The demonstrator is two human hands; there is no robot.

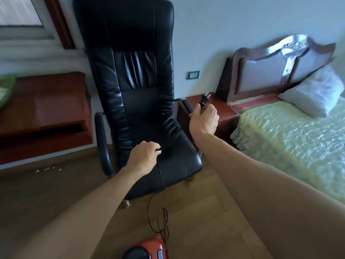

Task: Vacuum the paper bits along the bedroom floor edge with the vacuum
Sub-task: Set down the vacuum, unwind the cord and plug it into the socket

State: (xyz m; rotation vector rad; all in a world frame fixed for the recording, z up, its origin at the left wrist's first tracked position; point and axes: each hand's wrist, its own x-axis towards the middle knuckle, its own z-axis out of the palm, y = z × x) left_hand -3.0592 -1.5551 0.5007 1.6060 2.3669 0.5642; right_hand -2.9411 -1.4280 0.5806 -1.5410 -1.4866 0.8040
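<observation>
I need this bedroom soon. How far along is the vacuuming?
Done: the red vacuum is on the floor, its cord pulled out. In hand: the right hand holds the plug, not yet in the wall socket; the left hand seems to pinch the cord. Left: plugging in and all the vacuuming; paper bits lie on the floor along the desk.

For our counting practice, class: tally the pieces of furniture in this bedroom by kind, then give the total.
Office chair: 1
Bed: 1
Bedside table: 1
Desk: 1
Total: 4
</observation>
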